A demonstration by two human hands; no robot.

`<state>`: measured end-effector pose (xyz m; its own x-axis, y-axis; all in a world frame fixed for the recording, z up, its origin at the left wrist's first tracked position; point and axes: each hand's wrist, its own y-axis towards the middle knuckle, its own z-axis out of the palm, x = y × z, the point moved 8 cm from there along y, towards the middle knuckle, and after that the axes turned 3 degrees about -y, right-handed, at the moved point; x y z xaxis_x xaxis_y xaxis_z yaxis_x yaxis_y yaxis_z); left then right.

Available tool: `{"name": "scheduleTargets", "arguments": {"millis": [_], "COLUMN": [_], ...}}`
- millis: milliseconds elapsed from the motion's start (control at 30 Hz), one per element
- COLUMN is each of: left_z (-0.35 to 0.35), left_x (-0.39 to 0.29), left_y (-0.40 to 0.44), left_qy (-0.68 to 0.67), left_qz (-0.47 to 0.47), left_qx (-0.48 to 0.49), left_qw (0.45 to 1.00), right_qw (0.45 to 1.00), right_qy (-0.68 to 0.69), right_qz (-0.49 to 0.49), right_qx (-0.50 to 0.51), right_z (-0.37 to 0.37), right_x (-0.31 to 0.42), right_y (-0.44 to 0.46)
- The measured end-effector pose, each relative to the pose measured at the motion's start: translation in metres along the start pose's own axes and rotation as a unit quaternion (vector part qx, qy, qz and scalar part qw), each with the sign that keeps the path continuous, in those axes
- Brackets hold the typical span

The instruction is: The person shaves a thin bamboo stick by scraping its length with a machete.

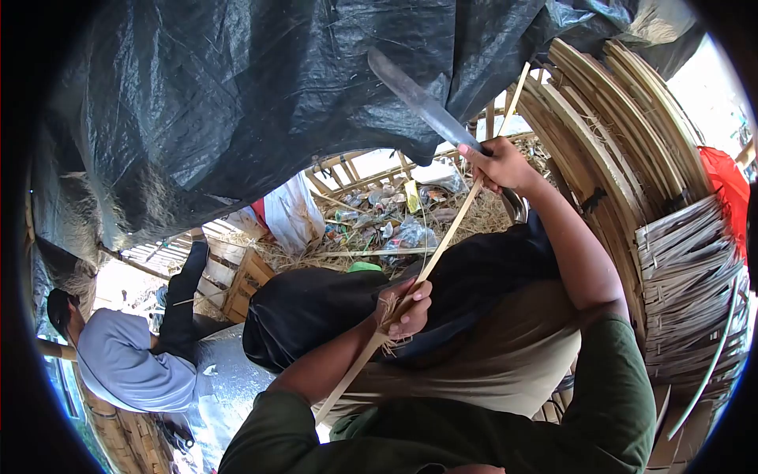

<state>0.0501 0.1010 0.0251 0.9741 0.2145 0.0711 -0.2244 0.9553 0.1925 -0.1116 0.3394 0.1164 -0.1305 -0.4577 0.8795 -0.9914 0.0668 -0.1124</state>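
A long, thin bamboo strip [452, 231] runs diagonally from near my lap up past my right hand. My left hand [405, 310] is closed around its lower part, with frayed fibres or a wrap showing between the fingers. In my right hand [500, 166] is a machete [422, 104], gripped by its handle, which the fingers mostly hide. Its long grey blade points up and to the left. The strip passes close against the right hand; whether the fingers also touch it I cannot tell.
Dark plastic sheeting [292, 79] hangs ahead. Bundled bamboo slats [608, 126] and a stack of thin split strips [687, 276] stand at the right, near a red bag [725, 186]. Litter [410, 233] covers the ground. Another person in a grey shirt [138, 359] sits at the left.
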Motion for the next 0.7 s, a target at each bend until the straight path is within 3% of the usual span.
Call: {"name": "scheduleTargets", "arguments": {"millis": [167, 367, 500, 700], "left_z": [-0.013, -0.034, -0.037, -0.079], "left_x": [-0.002, -0.019, -0.040, -0.057], "left_y": [-0.003, -0.020, -0.029, -0.054], "left_qy": [0.008, 0.117, 0.162, 0.166], "left_qz": [0.013, -0.008, 0.013, 0.024], "left_qx": [-0.120, -0.282, -0.333, -0.406], "left_qw": [0.993, 0.952, 0.929, 0.898], "right_qw": [0.998, 0.987, 0.979, 0.971], "right_qy": [-0.052, -0.152, -0.164, -0.177], "right_qz": [0.023, 0.053, 0.106, 0.099], "right_qx": [0.020, 0.006, 0.051, 0.123], "right_z": [0.001, 0.003, 0.016, 0.051], "right_x": [-0.012, -0.011, -0.032, -0.062], "right_y": [-0.001, -0.003, 0.004, 0.011]}}
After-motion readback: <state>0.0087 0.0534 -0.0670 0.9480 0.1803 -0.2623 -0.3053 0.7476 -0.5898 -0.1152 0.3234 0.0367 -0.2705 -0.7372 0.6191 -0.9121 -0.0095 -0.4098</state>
